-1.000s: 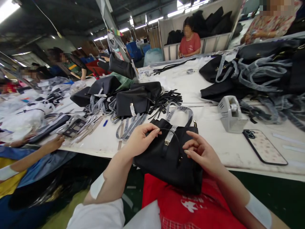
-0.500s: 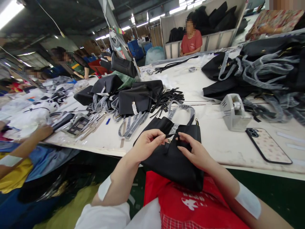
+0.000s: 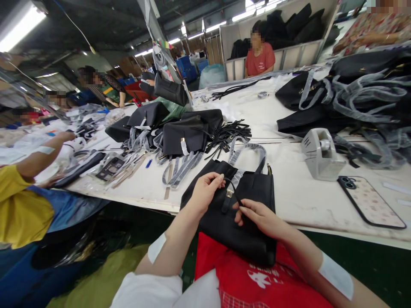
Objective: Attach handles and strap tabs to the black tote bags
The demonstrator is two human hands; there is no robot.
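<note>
A black handbag (image 3: 247,239) lies tilted over the table's front edge, its lower part on my red apron (image 3: 237,278). My left hand (image 3: 208,188) pinches one part of a thin black strap (image 3: 236,188) above the bag's upper left side. Lower down on the right, my right hand (image 3: 255,216) has its fingers closed on the strap's other part. The strap arches between them over a gold clasp (image 3: 229,193) with a short black tab (image 3: 226,204). Wrapped in clear film, the bag's handle (image 3: 261,149) loops up onto the table.
A tape dispenser (image 3: 323,156) and a phone (image 3: 372,201) lie to the right on the white table (image 3: 289,196). Black bags (image 3: 183,137) and a bundle of tassels (image 3: 229,137) are ahead. More wrapped bags (image 3: 353,90) fill the far right. A co-worker's arm (image 3: 45,154) reaches in at left.
My right hand has moved down and toward me with its part of the strap, uncovering the gold clasp. My left hand still pinches the strap. The co-worker's arm at left has reached further forward.
</note>
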